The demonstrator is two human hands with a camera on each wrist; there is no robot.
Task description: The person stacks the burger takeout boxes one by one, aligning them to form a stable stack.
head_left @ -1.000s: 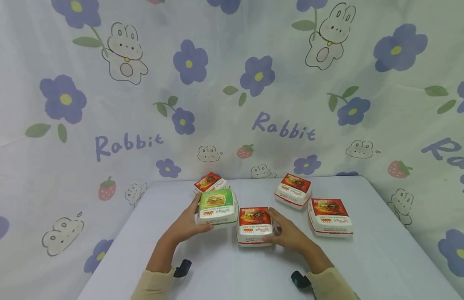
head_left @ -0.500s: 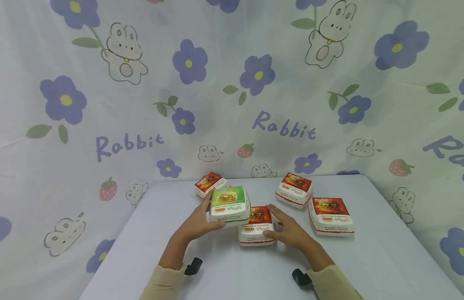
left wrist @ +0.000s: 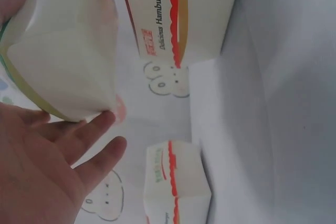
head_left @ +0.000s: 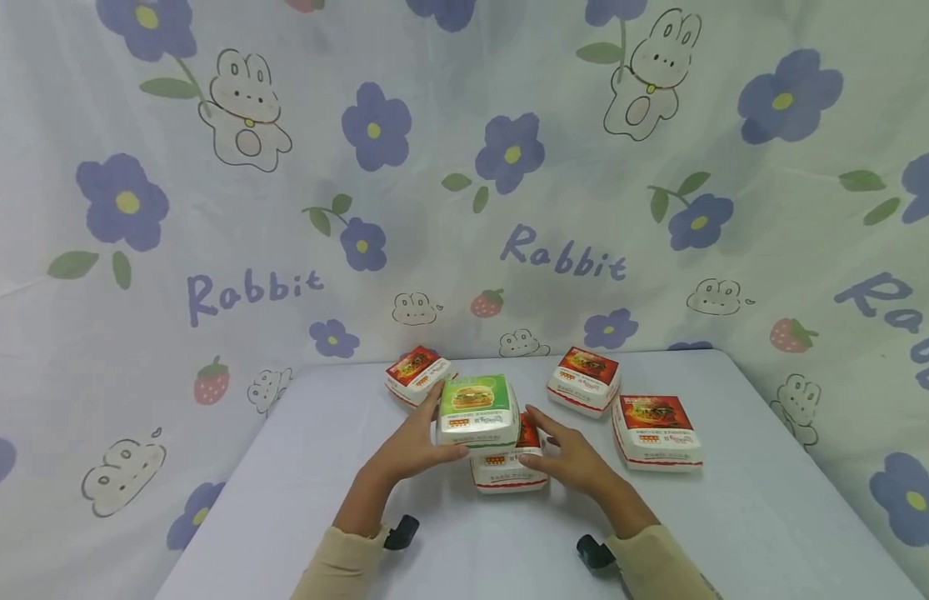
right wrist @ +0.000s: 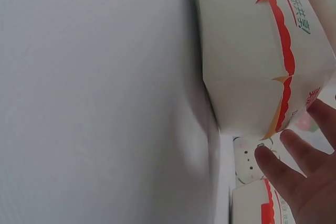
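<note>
My left hand (head_left: 415,446) grips a green-topped hamburger box (head_left: 479,412) by its left side, thumb at the front and fingers behind. That box is held above the table, over part of a red-topped hamburger box (head_left: 509,479). At the red box's right side is my right hand (head_left: 580,462), its thumb near the front and a finger toward the back, spanning the corner. In the right wrist view, upper fingertips meet the red-striped box (right wrist: 262,51), while the lowest finger stands off it. The left wrist view shows the raised box's white underside (left wrist: 68,56).
Another red-topped box (head_left: 419,375) sits at the back left. Two more, one box (head_left: 584,382) at the back and one box (head_left: 656,433) nearer, stand to the right on the white table (head_left: 764,500). A rabbit-print curtain (head_left: 434,192) hangs behind the table.
My left hand has carried the green-topped box rightward, from beside the red box to over it, hiding much of its top. My right hand stays at the red box with little movement.
</note>
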